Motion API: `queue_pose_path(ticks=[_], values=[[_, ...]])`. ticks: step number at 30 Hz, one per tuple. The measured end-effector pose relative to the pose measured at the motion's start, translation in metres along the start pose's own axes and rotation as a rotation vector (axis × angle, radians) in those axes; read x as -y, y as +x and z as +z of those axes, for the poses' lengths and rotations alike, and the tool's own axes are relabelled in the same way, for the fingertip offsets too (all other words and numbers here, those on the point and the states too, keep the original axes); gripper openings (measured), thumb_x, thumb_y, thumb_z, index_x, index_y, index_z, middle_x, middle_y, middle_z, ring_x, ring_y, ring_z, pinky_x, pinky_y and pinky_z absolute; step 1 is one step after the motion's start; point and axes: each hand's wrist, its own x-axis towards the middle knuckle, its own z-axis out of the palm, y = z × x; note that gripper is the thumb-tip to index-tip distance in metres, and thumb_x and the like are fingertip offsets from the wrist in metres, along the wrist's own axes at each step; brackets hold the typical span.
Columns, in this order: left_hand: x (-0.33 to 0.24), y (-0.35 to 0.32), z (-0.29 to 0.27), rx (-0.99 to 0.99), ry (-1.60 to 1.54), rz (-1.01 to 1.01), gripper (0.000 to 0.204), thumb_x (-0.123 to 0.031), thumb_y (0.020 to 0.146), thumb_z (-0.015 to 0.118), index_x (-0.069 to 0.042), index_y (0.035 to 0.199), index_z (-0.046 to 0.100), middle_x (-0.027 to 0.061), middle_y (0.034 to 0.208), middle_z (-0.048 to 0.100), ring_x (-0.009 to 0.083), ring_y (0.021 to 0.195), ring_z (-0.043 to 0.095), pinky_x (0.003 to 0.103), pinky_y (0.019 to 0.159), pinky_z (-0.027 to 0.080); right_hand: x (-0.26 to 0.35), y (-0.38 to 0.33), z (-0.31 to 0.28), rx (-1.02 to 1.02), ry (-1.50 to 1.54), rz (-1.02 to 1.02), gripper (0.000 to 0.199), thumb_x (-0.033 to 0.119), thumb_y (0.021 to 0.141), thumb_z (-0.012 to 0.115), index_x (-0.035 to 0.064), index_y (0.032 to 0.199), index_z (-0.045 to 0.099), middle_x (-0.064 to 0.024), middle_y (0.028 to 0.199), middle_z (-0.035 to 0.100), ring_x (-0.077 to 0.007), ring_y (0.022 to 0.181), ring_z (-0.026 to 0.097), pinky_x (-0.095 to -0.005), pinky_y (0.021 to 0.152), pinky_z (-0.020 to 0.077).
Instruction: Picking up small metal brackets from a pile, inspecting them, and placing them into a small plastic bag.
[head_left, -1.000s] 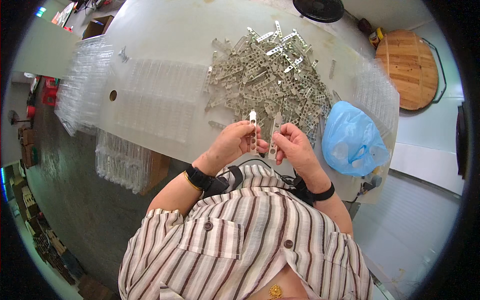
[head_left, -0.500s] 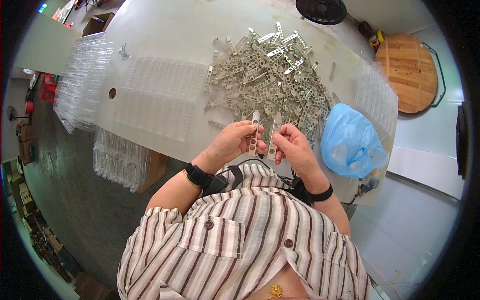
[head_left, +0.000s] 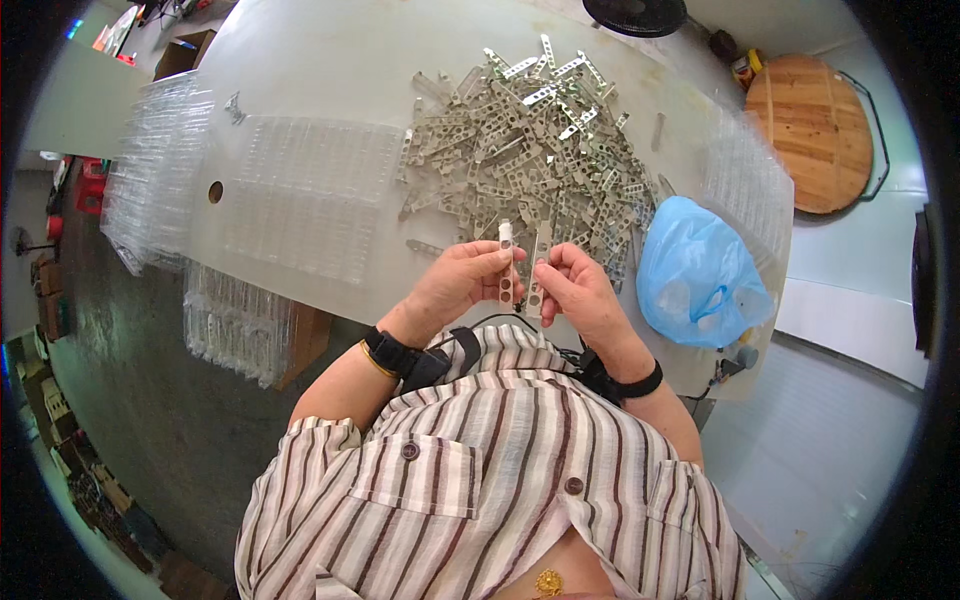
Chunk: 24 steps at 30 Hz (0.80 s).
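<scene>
My left hand (head_left: 468, 277) pinches a flat metal strip with round holes (head_left: 505, 265) between thumb and fingers, its pale end pointing away from me. In my right hand (head_left: 583, 287) is a second perforated metal strip (head_left: 541, 250), leaning slightly and turned partly edge-on. The two strips stand side by side with a narrow gap, just above the table's near edge. Right beyond them spreads a large heap of similar holed metal strips (head_left: 540, 150), lying in all directions. My fingertips behind both strips are partly hidden.
Clear plastic trays (head_left: 310, 190) lie on the table (head_left: 320, 60) left of the heap, with a taller tray stack (head_left: 155, 170) farther left. A blue plastic bag (head_left: 700, 270) sits close to my right hand. At far right stands a round wooden board (head_left: 808, 135).
The right strip has come a little closer to the left one and turned more edge-on. Both hands still hold their strips. The whole view has shifted slightly.
</scene>
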Motion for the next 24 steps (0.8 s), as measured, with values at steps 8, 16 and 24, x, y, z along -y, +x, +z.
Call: queue_pose_path(ticks=[8, 16, 24], values=[[0.002, 0.000, 0.008, -0.010, 0.071, 0.016, 0.018, -0.015, 0.098, 0.058, -0.003, 0.111, 0.062, 0.0057, 0.087, 0.067, 0.0147, 0.074, 0.066, 0.029, 0.067, 0.055, -0.003, 0.000, -0.006, 0.019, -0.011, 0.008, 0.014, 0.016, 0.097, 0.057, 0.0038, 0.096, 0.051, -0.0004, 0.069, 0.056, -0.0080, 0.050, 0.056, -0.0243, 0.045, 0.0466], [0.004, 0.003, 0.011, -0.063, 0.169, 0.008, 0.017, -0.019, 0.097, 0.061, -0.004, 0.105, 0.064, 0.0013, 0.085, 0.065, 0.0113, 0.070, 0.063, 0.029, 0.064, 0.055, -0.006, -0.001, -0.004, 0.054, -0.050, 0.039, 0.014, 0.016, 0.097, 0.056, 0.0033, 0.097, 0.051, -0.0011, 0.069, 0.056, -0.0091, 0.048, 0.056, -0.0238, 0.043, 0.0457], [-0.001, -0.001, 0.009, -0.065, 0.182, 0.015, 0.016, -0.020, 0.097, 0.062, -0.005, 0.103, 0.063, 0.0007, 0.085, 0.064, 0.0108, 0.071, 0.063, 0.029, 0.065, 0.055, -0.007, 0.004, 0.001, 0.050, -0.061, 0.030, 0.014, 0.016, 0.097, 0.056, 0.0031, 0.097, 0.051, -0.0011, 0.069, 0.055, -0.0093, 0.048, 0.055, -0.0238, 0.043, 0.0449]])
